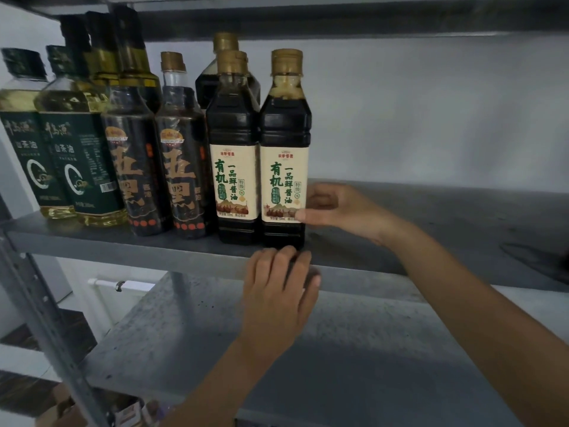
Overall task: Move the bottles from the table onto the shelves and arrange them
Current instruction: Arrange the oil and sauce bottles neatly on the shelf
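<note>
Here, upright dark bottle (284, 124), cream label (284, 183), gold cap (287, 61).

Right hand (335, 208) at the right side of the end soy sauce bottle (284, 143): thumb on the label's lower corner, fingers curled beside it, contact unclear. Left hand (278, 291) is flat, fingertips against that bottle's base at the front edge of the shelf (431, 223). The bottle is upright, touching its twin (234, 143). Dark bottles (181, 161) and green-label oil bottles (77, 143) stand further left.
</note>
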{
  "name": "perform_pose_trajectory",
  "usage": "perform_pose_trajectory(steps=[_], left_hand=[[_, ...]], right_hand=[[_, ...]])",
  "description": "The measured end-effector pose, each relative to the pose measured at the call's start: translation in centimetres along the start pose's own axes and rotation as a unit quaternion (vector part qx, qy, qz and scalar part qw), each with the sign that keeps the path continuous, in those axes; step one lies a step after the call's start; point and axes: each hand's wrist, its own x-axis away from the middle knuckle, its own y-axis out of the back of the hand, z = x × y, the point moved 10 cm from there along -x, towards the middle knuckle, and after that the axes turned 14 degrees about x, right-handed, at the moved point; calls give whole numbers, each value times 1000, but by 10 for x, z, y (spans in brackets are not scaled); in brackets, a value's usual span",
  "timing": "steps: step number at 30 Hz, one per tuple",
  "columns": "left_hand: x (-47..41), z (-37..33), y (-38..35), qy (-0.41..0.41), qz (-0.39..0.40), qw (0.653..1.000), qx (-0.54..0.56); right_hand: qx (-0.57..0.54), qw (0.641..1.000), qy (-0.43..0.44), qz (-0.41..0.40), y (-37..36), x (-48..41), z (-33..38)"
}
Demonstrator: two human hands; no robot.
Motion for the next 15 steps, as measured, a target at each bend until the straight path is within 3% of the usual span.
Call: perform_pose_trajectory(steps=[7, 15], left_hand=[[-8, -41, -29, -12, 47, 999, -5], [-32, -120, -77, -32, 104, 994, -11]], right_hand=[[296, 954, -5, -52, 36, 67, -42], [335, 903, -57, -262, 126, 194, -89]])
